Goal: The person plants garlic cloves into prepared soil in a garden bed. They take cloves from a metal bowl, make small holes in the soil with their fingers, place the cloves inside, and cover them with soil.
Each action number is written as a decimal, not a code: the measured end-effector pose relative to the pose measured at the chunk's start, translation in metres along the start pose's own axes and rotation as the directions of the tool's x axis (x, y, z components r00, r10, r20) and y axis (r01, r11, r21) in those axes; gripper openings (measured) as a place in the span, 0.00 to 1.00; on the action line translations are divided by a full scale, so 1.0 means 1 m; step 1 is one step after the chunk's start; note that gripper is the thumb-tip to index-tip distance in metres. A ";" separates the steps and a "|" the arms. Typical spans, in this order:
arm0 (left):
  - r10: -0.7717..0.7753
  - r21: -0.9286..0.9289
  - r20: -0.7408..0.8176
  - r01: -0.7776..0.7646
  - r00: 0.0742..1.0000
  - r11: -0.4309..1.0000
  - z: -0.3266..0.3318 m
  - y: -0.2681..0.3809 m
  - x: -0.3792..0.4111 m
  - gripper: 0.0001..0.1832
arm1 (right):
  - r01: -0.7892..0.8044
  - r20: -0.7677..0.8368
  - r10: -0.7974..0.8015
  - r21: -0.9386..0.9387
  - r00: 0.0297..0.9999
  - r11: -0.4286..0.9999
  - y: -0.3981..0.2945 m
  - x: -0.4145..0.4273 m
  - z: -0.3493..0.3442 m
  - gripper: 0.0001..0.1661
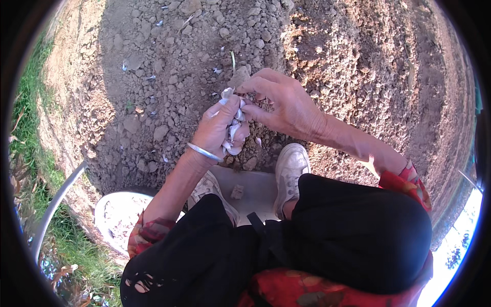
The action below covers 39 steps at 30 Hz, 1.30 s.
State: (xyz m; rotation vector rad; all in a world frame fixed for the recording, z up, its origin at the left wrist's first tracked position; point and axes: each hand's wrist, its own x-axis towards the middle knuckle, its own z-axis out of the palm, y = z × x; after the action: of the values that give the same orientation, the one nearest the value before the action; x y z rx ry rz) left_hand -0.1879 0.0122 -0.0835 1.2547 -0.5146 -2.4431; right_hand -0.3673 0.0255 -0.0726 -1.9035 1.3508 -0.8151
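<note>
My left hand (pixel 218 128), with a metal bangle at its wrist, holds several garlic cloves (pixel 233 130) over the soil. The thumb presses on the upper cloves, and others lie along the palm and fingers. My right hand (pixel 284 101) is just right of it, its thumb and index finger at the edge of the cloves; whether a clove is pinched between them is hard to tell. A single clove (pixel 258 142) rests on the soil above my shoes. Small whitish pieces (pixel 218 70) are scattered over the soil farther up.
A white basin (pixel 101 215) with many cloves stands at the lower left. A grey board or sheet (pixel 249 184) bearing a soil clod (pixel 237 192) lies between my shoes (pixel 293 165). A green shoot (pixel 233 61) stands in the soil (pixel 184 46). A curved pale tube (pixel 57 203) crosses the grass (pixel 76 245).
</note>
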 end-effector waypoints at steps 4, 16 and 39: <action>0.008 0.038 0.000 -0.008 1.000 0.999 -0.002 -0.008 0.001 0.18 | -0.131 0.068 0.123 0.119 0.990 0.984 -0.009 0.004 -0.005 0.13; -0.104 0.129 0.038 0.099 0.994 0.987 0.006 -0.022 -0.006 0.21 | -0.295 0.139 0.263 0.339 0.955 0.893 0.000 -0.006 0.011 0.11; -0.075 0.009 0.175 0.075 0.982 0.997 -0.004 -0.028 -0.002 0.17 | -0.577 -0.060 0.579 0.051 0.813 0.815 0.080 -0.014 -0.043 0.15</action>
State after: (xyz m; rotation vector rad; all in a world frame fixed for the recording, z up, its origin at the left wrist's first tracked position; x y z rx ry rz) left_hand -0.1869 0.0370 -0.0971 1.0835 -0.5262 -2.6325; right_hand -0.4485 0.0117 -0.1126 -1.3143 1.8204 -0.5845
